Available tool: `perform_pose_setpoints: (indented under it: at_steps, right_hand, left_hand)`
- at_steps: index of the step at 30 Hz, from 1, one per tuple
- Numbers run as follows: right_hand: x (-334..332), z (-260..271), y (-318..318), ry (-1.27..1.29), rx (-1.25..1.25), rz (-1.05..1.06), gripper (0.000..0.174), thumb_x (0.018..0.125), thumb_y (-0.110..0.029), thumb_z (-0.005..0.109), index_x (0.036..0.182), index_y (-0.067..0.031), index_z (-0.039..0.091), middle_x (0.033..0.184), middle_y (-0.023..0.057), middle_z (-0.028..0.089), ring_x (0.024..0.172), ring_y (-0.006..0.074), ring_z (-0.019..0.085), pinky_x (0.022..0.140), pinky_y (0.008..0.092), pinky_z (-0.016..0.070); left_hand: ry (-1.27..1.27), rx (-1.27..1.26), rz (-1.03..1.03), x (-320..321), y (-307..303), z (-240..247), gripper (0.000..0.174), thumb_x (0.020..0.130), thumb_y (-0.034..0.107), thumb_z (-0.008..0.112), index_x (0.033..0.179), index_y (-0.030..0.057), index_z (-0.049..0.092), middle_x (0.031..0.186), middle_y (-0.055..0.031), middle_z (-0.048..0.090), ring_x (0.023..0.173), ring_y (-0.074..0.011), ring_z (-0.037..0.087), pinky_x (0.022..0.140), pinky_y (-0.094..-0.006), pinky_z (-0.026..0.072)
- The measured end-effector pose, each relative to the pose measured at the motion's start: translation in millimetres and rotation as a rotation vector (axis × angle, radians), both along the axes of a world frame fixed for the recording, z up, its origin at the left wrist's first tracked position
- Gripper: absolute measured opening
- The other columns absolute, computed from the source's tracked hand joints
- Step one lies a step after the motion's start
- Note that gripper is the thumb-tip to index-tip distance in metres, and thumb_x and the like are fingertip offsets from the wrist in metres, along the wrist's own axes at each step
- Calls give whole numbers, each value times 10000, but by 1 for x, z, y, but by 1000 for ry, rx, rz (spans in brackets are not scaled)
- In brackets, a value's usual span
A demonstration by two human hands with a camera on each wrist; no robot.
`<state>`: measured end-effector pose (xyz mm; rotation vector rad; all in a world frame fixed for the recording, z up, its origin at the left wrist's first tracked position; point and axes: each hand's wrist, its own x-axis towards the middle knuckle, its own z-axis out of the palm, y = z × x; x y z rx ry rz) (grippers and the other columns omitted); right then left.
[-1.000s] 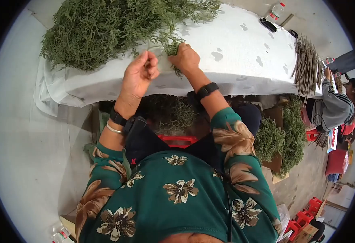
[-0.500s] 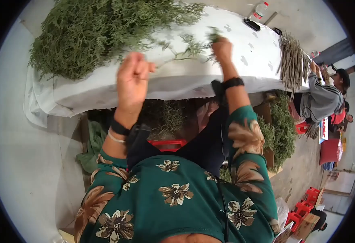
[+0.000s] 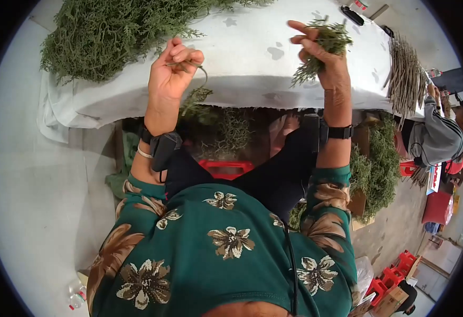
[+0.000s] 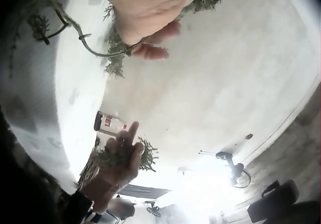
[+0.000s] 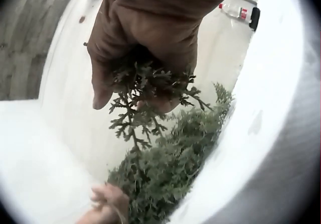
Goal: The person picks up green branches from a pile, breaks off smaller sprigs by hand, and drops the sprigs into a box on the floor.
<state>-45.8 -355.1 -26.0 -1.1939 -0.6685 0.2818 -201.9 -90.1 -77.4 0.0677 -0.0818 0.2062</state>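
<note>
Sprigs of green foliage (image 3: pixel 318 50) sit bunched in the right hand (image 3: pixel 329 68), which is up in the air above the near edge of the white-covered tabletop (image 3: pixel 252 53), toward its right side. The thumb and the lower fingers are closed around the bunch, while two fingers stick out straight. The left hand (image 3: pixel 172 71) is also above the near edge, more to the left. Its fingertips pinch a thin curved stem (image 3: pixel 205 74) that hangs down from them. The two hands are well apart. A big pile of the same foliage (image 3: pixel 110 31) lies at the far left corner of the tabletop. A bundle of bare stems (image 3: pixel 403 74) lies along the right edge, and another person (image 3: pixel 437 140) sits just beside that edge
</note>
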Motion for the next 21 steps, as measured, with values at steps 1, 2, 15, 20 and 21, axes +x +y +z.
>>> perform_pose_setpoints:
  at_steps: [1, 2, 15, 20, 21]
  right_hand:
    - [-10, 1, 5, 8, 22, 55, 190, 727, 0, 660, 911, -40, 634, 1064, 166, 633, 822, 169, 622, 617, 244, 482]
    - [-22, 2, 14, -88, -134, 109, 195, 732, -5, 668, 921, -36, 632, 1063, 160, 633, 841, 169, 622, 619, 248, 488]
    - [-35, -25, 61, 388, -113, 183, 157, 768, -34, 664, 894, 49, 623, 777, 155, 662, 646, 200, 649, 556, 283, 510]
    - [-38, -34, 62, 496, -57, 168, 140, 739, 27, 669, 848, 75, 594, 758, 182, 650, 609, 218, 648, 546, 313, 525]
    - [-41, -34, 64, 495, -54, 185, 143, 737, 27, 669, 852, 70, 596, 772, 180, 654, 612, 216, 648, 549, 308, 524]
  left_hand:
    - [-11, -17, -42, 2, -3, 5, 177, 941, 155, 471, 908, -6, 535, 636, -30, 474, 598, -151, 458, 747, -370, 396]
    - [-27, -34, -86, 6, -7, 11, 177, 942, 152, 469, 914, -9, 536, 639, -33, 479, 605, -154, 466, 743, -368, 396]
    - [407, 654, 280, 19, -40, 21, 397, 875, 252, 599, 1124, -48, 526, 831, -89, 594, 824, -193, 591, 919, -361, 442]
    - [380, 1345, 24, 5, -54, 0, 344, 870, 174, 601, 1127, -50, 557, 903, -100, 629, 823, -180, 619, 782, -303, 483]
    - [393, 1403, -20, 7, -55, 0, 309, 867, 160, 600, 1096, -45, 578, 880, -93, 633, 790, -172, 620, 749, -289, 489]
